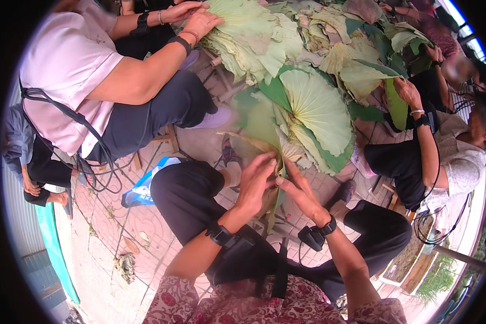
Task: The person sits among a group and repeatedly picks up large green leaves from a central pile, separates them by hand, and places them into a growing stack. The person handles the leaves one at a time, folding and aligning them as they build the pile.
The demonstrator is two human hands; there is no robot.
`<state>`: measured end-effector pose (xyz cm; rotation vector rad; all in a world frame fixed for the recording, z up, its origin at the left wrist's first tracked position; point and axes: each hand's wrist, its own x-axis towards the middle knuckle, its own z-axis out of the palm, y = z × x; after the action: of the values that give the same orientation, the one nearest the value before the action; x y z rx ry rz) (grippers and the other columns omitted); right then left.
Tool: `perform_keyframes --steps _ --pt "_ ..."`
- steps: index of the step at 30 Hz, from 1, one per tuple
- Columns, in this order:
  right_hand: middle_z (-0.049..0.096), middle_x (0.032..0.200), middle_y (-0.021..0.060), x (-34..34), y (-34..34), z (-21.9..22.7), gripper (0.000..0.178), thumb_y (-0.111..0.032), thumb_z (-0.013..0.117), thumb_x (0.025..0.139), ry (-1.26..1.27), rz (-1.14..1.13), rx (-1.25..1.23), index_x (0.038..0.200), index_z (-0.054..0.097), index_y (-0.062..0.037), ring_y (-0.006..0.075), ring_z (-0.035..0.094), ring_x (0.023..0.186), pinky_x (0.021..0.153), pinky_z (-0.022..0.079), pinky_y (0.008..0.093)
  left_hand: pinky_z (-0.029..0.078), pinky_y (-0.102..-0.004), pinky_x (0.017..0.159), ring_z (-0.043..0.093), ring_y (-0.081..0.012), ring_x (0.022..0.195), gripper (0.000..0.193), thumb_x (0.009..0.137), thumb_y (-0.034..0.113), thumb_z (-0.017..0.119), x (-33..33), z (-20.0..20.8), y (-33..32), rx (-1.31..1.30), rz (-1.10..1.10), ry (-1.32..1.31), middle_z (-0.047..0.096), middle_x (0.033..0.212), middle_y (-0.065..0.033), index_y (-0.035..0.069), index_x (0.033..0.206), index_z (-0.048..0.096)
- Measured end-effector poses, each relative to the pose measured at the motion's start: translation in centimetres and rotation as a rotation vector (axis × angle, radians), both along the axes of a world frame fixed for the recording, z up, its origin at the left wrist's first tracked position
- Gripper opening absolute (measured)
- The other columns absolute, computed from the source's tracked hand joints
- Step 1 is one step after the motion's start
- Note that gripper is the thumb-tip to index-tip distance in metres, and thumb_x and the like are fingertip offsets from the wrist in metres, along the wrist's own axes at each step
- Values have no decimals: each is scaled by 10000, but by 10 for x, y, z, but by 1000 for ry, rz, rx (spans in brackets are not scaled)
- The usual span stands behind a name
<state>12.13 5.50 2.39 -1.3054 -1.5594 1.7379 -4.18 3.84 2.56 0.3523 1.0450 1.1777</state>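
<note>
Between my knees I hold a bunch of large lotus leaves (314,110), pale green with darker green edges. Its blades fan out away from me, and the gathered, folded ends come together at my fingers. My left hand (257,181) is closed on the left side of these ends. My right hand (301,190) pinches them from the right, its thumb close to the left fingertips. A narrow green strip hangs below my hands. Exactly what lies between the fingertips is partly hidden.
A heap of lotus leaves (324,24) lies ahead. At left, a person in a pale shirt (73,70) handles a leaf stack (248,32); at right, another person's hand (409,93) holds leaves. A blue-and-white bag (146,186) rests on the paving (162,251) by my left knee.
</note>
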Motion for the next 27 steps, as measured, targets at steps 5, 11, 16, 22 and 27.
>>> perform_keyframes --steps 5,11,16,22,27 --pt "332 1541 235 12 -1 -10 810 -466 491 949 105 -26 -93 1511 253 67 306 311 1430 1174 209 355 519 -322 839 626 -165 1003 435 926 207 688 6 8 0 35 -88 28 629 1143 -73 25 1292 539" --pt "423 1476 155 21 -11 -17 698 -424 434 992 362 -102 -166 1466 326 78 254 381 1371 1150 259 343 545 -306 787 632 -175 968 501 859 184 760 5 10 1 75 -90 5 620 1104 -113 1 1251 507" --pt "563 1332 130 17 -15 -11 587 -399 408 1005 243 -181 -20 1386 464 44 240 497 1231 1065 351 337 545 -328 788 631 -181 947 453 843 76 696 16 6 -1 101 -74 82 624 1096 -116 -3 1243 500" --pt "638 984 95 13 -18 -19 421 -318 442 975 -7 -196 202 1117 598 46 208 551 917 843 433 345 517 -307 790 632 -193 960 411 788 -84 623 14 -24 -3 102 -114 291 642 1070 -133 -28 1189 548" --pt "597 760 6 56 -2 -32 373 -308 459 975 88 -501 -108 817 628 -15 146 510 726 680 402 330 498 -291 716 627 -186 869 431 721 -160 579 16 -41 -16 -39 -91 188 646 978 -127 -45 1136 565"
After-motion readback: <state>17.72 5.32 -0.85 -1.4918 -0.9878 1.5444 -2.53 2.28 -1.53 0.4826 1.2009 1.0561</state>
